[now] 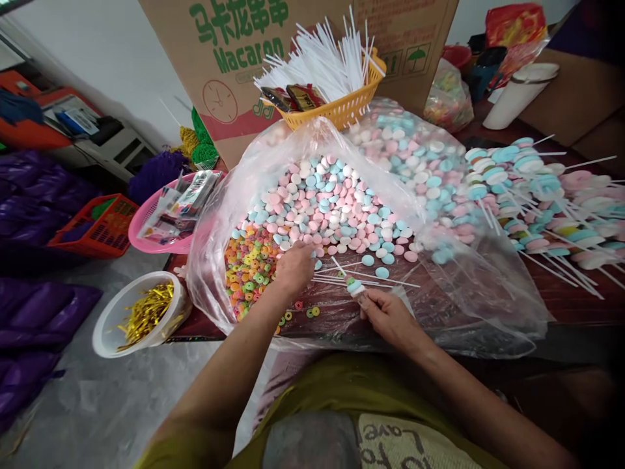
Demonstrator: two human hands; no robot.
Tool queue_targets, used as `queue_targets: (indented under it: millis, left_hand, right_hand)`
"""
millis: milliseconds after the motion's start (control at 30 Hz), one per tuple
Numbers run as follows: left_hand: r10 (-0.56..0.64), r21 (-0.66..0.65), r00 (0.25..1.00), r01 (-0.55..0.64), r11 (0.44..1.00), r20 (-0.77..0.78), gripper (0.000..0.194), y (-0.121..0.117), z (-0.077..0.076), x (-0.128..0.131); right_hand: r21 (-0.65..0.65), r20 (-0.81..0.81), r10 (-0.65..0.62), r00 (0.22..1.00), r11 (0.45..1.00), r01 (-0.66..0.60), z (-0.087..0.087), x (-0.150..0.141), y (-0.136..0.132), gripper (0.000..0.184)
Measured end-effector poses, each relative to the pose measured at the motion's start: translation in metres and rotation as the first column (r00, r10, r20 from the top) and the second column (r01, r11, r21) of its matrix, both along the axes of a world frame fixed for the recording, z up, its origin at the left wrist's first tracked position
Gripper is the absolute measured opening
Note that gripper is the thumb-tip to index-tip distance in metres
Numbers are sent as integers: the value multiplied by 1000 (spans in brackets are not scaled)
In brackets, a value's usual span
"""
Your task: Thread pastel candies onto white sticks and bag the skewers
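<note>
My right hand (pixel 390 316) is closed around a candy skewer (pixel 354 285), a thin white stick carrying blue and white marshmallow discs and a green ring candy. My left hand (pixel 295 267) reaches to the near edge of a heap of pink, white and blue marshmallow discs (pixel 336 202). Its fingers are bent together, and whatever may be between the fingertips is hidden. Just left of it lie colourful sugared ring candies (pixel 249 270). Between my hands, several loose white sticks (pixel 349 280) rest on the clear plastic bag (pixel 439 319).
A yellow basket (pixel 336 117) of white sticks stands behind the heap, before a cardboard box (pixel 215 71). Finished skewers (pixel 541 202) are piled at right. At left are a pink basket (pixel 138 228) of packets and a white tub (pixel 105 319) holding gold twist ties.
</note>
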State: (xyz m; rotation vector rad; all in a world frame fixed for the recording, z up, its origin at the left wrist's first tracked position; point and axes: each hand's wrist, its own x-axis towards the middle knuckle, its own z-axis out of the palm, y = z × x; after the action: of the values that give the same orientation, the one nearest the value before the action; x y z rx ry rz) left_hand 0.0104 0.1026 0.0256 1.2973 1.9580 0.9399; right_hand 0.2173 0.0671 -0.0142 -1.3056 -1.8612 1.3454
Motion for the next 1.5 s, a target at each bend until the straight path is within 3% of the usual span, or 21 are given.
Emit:
queue_targets:
  millis: [100, 233, 267, 333, 400, 433, 533, 600, 667, 733, 800, 867, 1033, 1167, 1233, 1300, 1333, 1400, 1500]
  left_hand:
    - [-13, -45, 997, 17, 999, 76, 10, 12, 0, -10]
    - [13, -54, 942, 6, 999, 336, 24, -13, 3, -23]
    - [40, -64, 881, -11, 998, 472, 27, -22, 4, -26]
    - [103, -103, 681, -40, 994, 725, 27, -40, 4, -30]
    - [150, -141, 504, -56, 988, 851, 23, -54, 3, -31]
    - [164, -150, 463, -67, 986, 871, 21, -60, 1, -31]
    - [174, -138, 448, -113, 984, 877, 22, -70, -3, -31]
    - [169, -123, 440, -133, 984, 882, 27, -72, -5, -27]
    - [164, -100, 486, -155, 983, 858, 34, -72, -6, -19]
    - [153, -51, 570, -190, 980, 807, 41, -68, -5, -7]
    - [131, 7, 635, -210, 978, 761, 45, -64, -4, 9]
    - [90, 43, 653, -185, 982, 752, 42, -62, -2, 23]
    - [-36, 110, 669, -68, 992, 743, 32, -70, 5, 36]
    - [-127, 154, 628, 11, 988, 768, 36, -76, 6, 33]
    - [-122, 143, 608, 14, 990, 784, 35, -75, 3, 30]
    - [-81, 126, 585, -36, 991, 807, 30, -73, 0, 26]
    - [-52, 115, 575, -74, 991, 817, 30, -72, -2, 25]
    - [16, 92, 564, -162, 982, 825, 33, -70, -6, 22]
    - [86, 84, 587, -256, 963, 805, 37, -68, -7, 19]
  right_hand:
    - [-27, -14, -14, 1000, 1000, 13, 1, 6, -2, 32]
    - [130, 126, -78, 989, 990, 61, 10, -5, 10, 23]
    - [182, 178, -75, 981, 982, 42, 13, -15, 17, 22]
    - [257, 246, -38, 969, 966, -27, 18, -41, 34, 19]
    - [269, 262, 16, 965, 959, -88, 20, -71, 52, 10]
    - [261, 263, 36, 964, 959, -107, 20, -84, 59, 6]
    - [224, 277, 75, 958, 964, -141, 20, -103, 72, 5]
    - [192, 275, 84, 958, 971, -140, 22, -95, 73, 5]
    - [155, 263, 103, 959, 977, -148, 28, -76, 65, 15]
    - [59, 118, 167, 979, 983, -175, 36, -56, 51, 24]
    - [-56, -131, 185, 974, 980, -193, 43, -43, 35, 28]
    - [-127, -311, 101, 945, 981, -146, 45, -38, 22, 28]
    - [-142, -340, -90, 936, 989, 43, 37, -47, 9, 24]
    - [-285, -413, -207, 887, 954, 90, 35, -55, 6, 28]
    - [-368, -439, -213, 873, 929, 41, 38, -53, 5, 30]
    - [-330, -405, -113, 907, 944, -30, 43, -42, 3, 28]
    - [-249, -338, -35, 940, 967, -54, 47, -34, 0, 27]
    - [-22, -111, 92, 990, 995, -95, 52, -16, -7, 28]
    - [228, 209, 129, 969, 958, -177, 55, 2, -22, 32]
